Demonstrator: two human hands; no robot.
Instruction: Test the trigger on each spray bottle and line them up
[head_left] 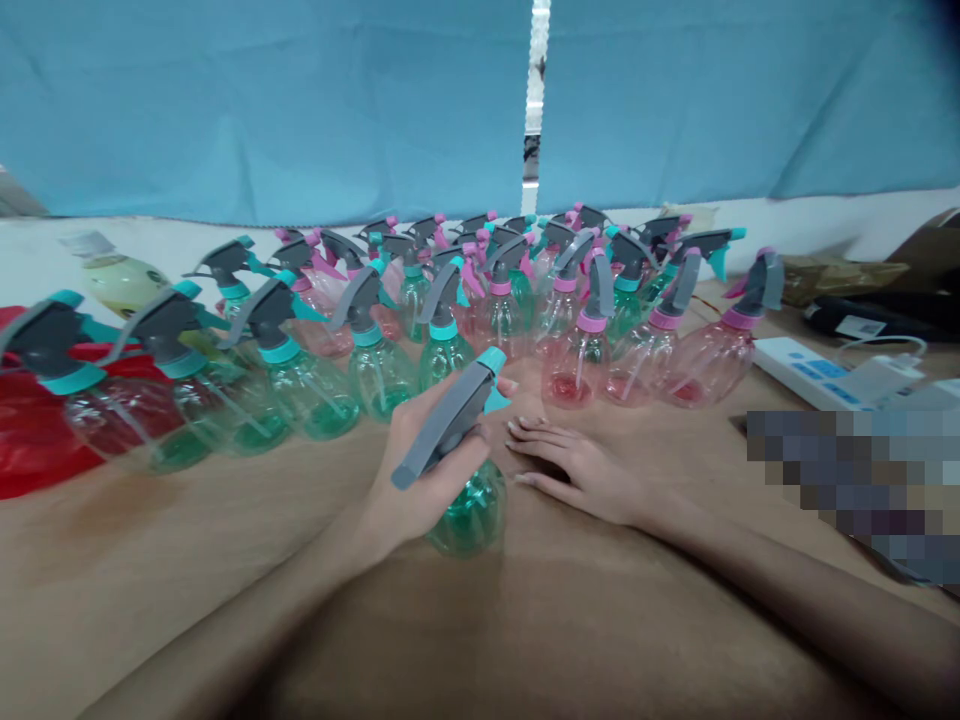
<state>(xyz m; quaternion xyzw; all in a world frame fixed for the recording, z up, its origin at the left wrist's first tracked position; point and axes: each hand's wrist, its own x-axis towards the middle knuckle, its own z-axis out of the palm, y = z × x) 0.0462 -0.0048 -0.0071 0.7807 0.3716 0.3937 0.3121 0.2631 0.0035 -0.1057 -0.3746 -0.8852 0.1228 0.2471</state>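
Observation:
My left hand (427,470) is wrapped round the neck of a green spray bottle (469,515) with a grey and teal trigger head. The bottle is near the middle of the table, its nozzle pointing away to the right. Just right of it, my right hand (574,465) lies palm down on the wood, fingers stretched toward the bottle and apart from it. Behind my hands stand several more spray bottles in rows. A green bottle (311,395) is among the teal-collared ones on the left, and a pink bottle (574,370) among the pink-collared ones on the right.
A red plastic bag (45,440) lies at the left edge, with a pale yellow bottle (124,280) behind. On the right are a white power strip (802,370) with a plug, a black item (877,318) and a pixelated patch. A blue cloth (300,110) hangs at the back.

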